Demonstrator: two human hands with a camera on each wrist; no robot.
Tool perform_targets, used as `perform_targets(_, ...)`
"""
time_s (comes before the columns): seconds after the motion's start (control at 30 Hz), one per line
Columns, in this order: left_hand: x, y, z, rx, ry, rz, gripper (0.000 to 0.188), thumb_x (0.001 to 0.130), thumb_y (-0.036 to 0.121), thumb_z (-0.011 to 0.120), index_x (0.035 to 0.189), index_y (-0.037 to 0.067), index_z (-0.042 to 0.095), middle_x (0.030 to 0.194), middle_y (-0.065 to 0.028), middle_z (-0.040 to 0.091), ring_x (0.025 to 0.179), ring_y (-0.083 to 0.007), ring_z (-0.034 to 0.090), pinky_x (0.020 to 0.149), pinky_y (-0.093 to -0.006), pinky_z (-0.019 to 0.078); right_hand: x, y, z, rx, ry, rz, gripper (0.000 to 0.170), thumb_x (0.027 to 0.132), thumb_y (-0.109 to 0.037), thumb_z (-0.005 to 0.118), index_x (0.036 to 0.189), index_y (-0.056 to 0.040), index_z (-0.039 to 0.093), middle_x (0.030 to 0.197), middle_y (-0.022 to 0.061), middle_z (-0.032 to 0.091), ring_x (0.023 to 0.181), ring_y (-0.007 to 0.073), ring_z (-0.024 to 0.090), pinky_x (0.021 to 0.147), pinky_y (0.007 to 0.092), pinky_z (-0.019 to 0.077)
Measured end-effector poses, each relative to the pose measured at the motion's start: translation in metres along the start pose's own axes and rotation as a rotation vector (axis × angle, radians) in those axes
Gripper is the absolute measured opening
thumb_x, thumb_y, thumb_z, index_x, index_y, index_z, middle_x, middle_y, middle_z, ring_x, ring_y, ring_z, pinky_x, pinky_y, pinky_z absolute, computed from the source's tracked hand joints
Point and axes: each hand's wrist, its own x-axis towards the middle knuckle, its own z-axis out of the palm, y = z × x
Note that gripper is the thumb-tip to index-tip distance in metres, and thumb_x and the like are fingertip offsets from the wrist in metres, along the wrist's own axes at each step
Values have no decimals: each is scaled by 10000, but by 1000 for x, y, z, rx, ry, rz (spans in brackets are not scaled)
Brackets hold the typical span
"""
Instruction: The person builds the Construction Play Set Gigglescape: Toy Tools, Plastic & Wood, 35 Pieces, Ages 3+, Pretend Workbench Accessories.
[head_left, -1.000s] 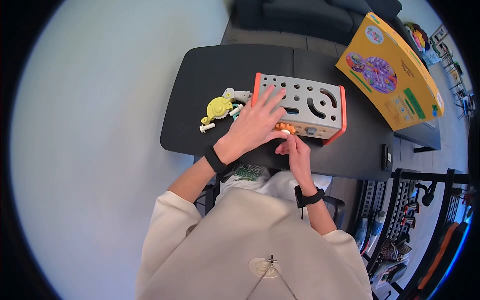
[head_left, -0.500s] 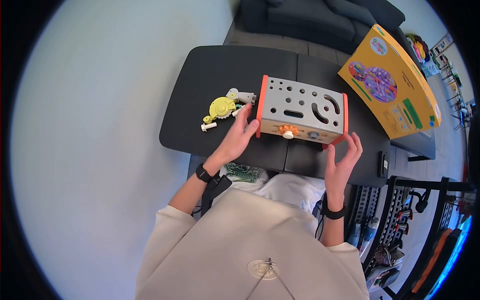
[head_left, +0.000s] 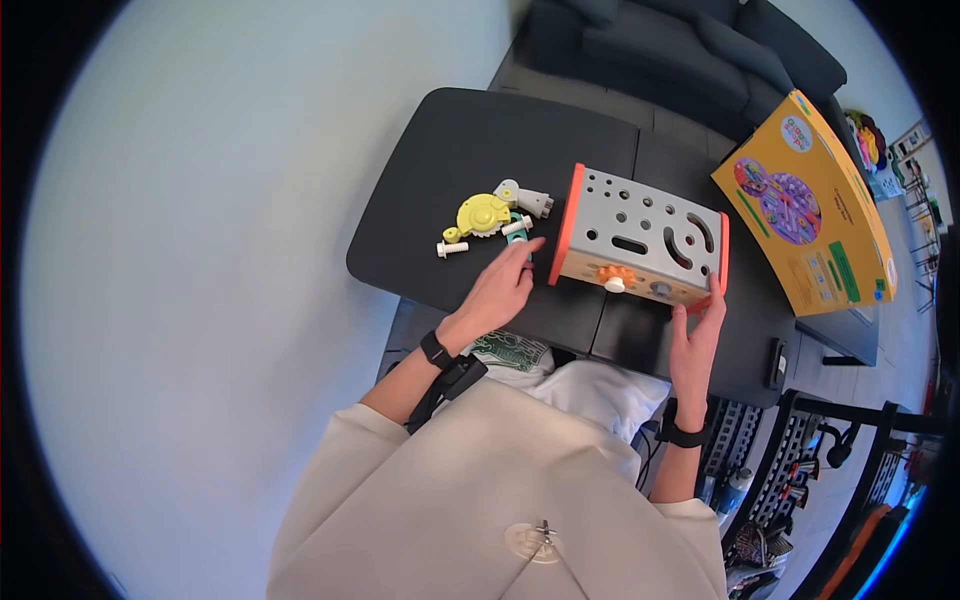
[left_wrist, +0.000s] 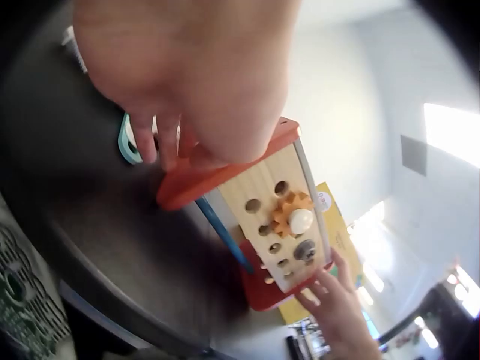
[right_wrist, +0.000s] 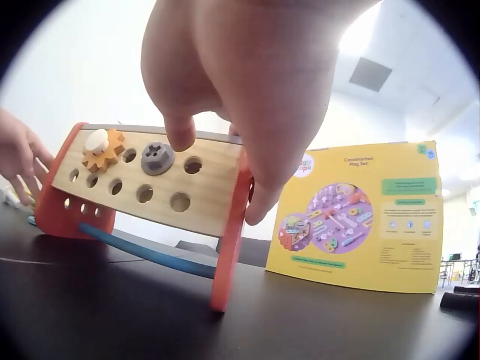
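Note:
A toy workbench with a grey perforated top (head_left: 655,240) and red end panels stands on the table. On its wooden front (left_wrist: 241,189) are an orange gear (right_wrist: 103,151) with a white bolt head (left_wrist: 301,220) and a grey nut-shaped piece (right_wrist: 157,158). My right hand (head_left: 694,350) holds the right front corner, thumb at the wooden face and fingers on the outer red panel (right_wrist: 231,240). Beside the left panel, my left hand (head_left: 497,294) reaches with loose fingers over a teal piece (head_left: 516,238), partly covering it.
Left of the workbench lie a yellow round toy part (head_left: 480,215), a grey piece (head_left: 531,203) and white bolts, one (head_left: 453,248) nearest the left edge. A yellow box (head_left: 835,215) stands at the right. A small black object (head_left: 776,363) sits at the table's right edge.
Both hands have left the orange gear. The left moved beside the left panel to the teal piece; the right swung out and came onto the workbench's right end. The head view has shifted.

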Motion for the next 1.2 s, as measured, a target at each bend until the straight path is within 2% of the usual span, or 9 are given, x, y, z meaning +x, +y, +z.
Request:
perform_targets(0.07,2,-4,-14,510,257,257,504,960,-37,572,1458,45,577,1294,-153,645,1186,-364,639,990,-470,509,1,-3,-3,-34,-23,4,647,1051,-83,620,1635,-28,348,1639,177,411,1452,312,478,1189,412,412)
perform_targets(0.1,6,-5,-19,660,290,283,452,941,-12,629,1384,75,630,1224,-110,650,1104,-344,620,968,-446,495,1,-6,-3,16,-23,33,642,1030,-66,624,1615,-14,362,1602,211,433,1479,375,440,1215,436,375)
perform_targets(0.23,34,-21,-33,991,263,416,458,898,40,690,1351,109,667,1164,-61,664,1122,-263,598,970,-408,461,2,-7,-1,22,-19,32,640,1036,-77,619,1617,-10,359,1606,214,427,1489,372,427,1222,435,364)
perform_targets(0.63,71,-30,-41,1261,90,457,267,918,99,664,1175,160,704,1001,-28,660,1047,-222,617,910,-376,451,0,-16,-3,-57,-19,45,649,1042,-93,610,1638,-53,356,1600,233,396,1495,404,405,1239,478,328)
perform_targets(0.73,70,-29,-44,1245,107,513,197,943,138,673,1136,159,709,972,-23,669,1021,-205,628,890,-371,445,0,-20,-3,-120,-10,55,657,1043,-87,605,1644,-51,344,1612,232,391,1497,399,404,1245,479,320)
perform_targets(0.87,72,-19,-45,1007,229,555,122,960,208,718,1059,139,701,865,-30,675,909,-195,645,871,-367,445,-7,-33,-1,-128,252,-42,430,1045,-64,582,1469,-6,537,1554,215,482,1468,369,453,1210,460,354)
perform_targets(0.9,71,-9,-48,830,306,495,139,967,230,736,1026,114,686,826,-46,689,856,-205,669,841,-368,476,-10,-43,0,-192,312,-65,299,1040,-46,578,1333,6,603,1504,209,530,1434,358,489,1178,461,379)
perform_targets(1.03,79,2,-40,264,372,213,237,978,239,765,964,42,635,795,-106,740,752,-256,739,729,-376,566,-18,-50,10,-196,307,-128,258,1028,-31,585,1282,4,613,1479,204,549,1391,359,520,1157,463,400)
perform_targets(1.2,92,10,-26,59,400,66,291,995,250,757,956,1,611,848,-143,764,787,-263,770,699,-366,587,-18,-56,24,-126,206,-177,233,998,19,571,1223,4,627,1411,197,589,1307,364,579,1122,449,439)
